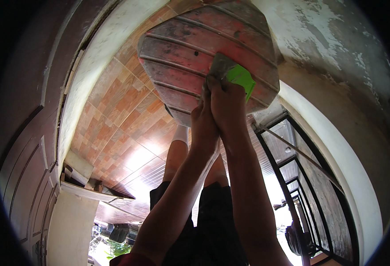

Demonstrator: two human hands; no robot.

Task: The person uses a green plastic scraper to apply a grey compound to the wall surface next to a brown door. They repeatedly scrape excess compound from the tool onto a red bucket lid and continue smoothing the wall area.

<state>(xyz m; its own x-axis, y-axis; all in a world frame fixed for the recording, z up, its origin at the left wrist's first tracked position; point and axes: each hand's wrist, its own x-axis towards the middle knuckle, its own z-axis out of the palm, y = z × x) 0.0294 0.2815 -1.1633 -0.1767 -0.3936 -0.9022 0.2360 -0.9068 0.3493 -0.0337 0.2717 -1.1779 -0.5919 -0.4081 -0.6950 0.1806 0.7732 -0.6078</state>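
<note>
A worn red-and-grey ribbed panel (181, 53) with angled corners fills the upper middle, beyond my hands. Against its face lies a flat piece, grey on one side and bright green (241, 79) on the other. My right hand (228, 99) is closed on the lower edge of that piece. Pressed alongside it, my left hand (202, 119) is closed too, its fingertips at the grey part's lower corner. Most of the fingers are hidden behind the hands. What kind of tool the piece is cannot be made out.
Wood-patterned tiles (124, 106) cover the floor around my legs. A brown panelled door (26, 195) stands at left and a peeling wall (337, 40) at upper right. A black metal frame (288, 177) runs along the right. Below left, a ledge (93, 190) juts out.
</note>
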